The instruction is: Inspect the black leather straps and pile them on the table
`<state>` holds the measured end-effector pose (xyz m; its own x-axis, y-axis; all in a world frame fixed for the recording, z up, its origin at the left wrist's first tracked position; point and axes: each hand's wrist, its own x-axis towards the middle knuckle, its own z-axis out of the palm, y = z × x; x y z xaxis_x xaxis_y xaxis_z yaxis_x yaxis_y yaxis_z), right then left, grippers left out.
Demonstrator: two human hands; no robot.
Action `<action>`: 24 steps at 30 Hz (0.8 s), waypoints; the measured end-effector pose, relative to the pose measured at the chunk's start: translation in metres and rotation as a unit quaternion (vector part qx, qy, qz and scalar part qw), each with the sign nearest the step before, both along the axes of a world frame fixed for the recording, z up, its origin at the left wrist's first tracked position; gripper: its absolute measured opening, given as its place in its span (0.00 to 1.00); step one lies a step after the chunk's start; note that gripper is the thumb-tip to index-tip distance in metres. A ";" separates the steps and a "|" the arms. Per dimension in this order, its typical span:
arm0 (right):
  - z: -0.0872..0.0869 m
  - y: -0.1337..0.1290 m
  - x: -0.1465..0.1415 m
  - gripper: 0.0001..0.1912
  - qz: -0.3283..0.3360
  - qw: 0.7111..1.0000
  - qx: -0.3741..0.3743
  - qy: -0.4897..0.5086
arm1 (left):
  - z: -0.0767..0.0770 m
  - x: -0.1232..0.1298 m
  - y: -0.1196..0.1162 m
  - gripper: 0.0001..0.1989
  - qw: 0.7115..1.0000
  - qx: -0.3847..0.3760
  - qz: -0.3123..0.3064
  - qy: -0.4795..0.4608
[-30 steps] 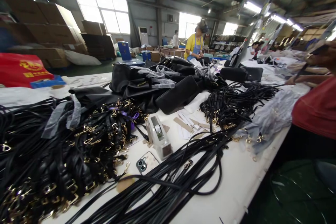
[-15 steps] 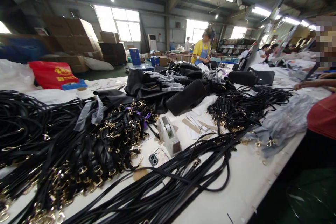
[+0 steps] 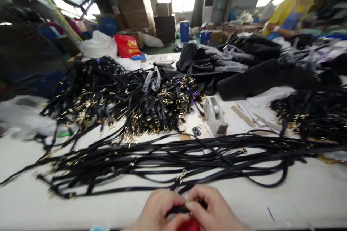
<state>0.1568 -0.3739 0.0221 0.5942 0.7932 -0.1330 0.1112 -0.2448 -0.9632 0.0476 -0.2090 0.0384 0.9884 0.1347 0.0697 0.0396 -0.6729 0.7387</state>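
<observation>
My left hand and my right hand are close together at the table's front edge. Between them the fingers of both pinch a black strap, whose held part is partly hidden by the fingers. A gold snap hook lies just beyond my fingertips; whether it belongs to the held strap I cannot tell. Long black straps with gold hardware stretch sideways across the table in front of my hands. Something red shows below my fingers, mostly out of view.
Beyond lie a heap of hooked straps, a tape dispenser, a phone and paper strips. Black bags are piled behind. Another strap heap sits at right, clear plastic at left. A person in yellow stands across the table.
The view has swung left and down. Both my hands, not visible before, now show at the bottom with a black strap in their fingers.
</observation>
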 end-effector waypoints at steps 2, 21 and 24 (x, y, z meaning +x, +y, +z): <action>0.005 -0.006 0.002 0.09 -0.015 1.000 -0.003 0.017 | -0.001 0.002 -0.006 0.07 0.999 -0.023 0.025 -0.025; -0.012 -0.026 0.005 0.17 0.013 0.990 -0.065 0.126 | -0.001 0.017 -0.013 0.11 0.985 -0.165 -0.016 0.038; -0.016 -0.028 0.010 0.17 0.011 0.991 -0.055 0.120 | -0.004 0.019 -0.014 0.12 0.988 -0.157 0.001 0.003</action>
<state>0.1669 -0.4014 0.0065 0.5169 0.7791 -0.3548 -0.1111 -0.3499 -0.9302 0.0667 -0.2229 0.0340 0.9885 0.1501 0.0183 0.0454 -0.4103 0.9108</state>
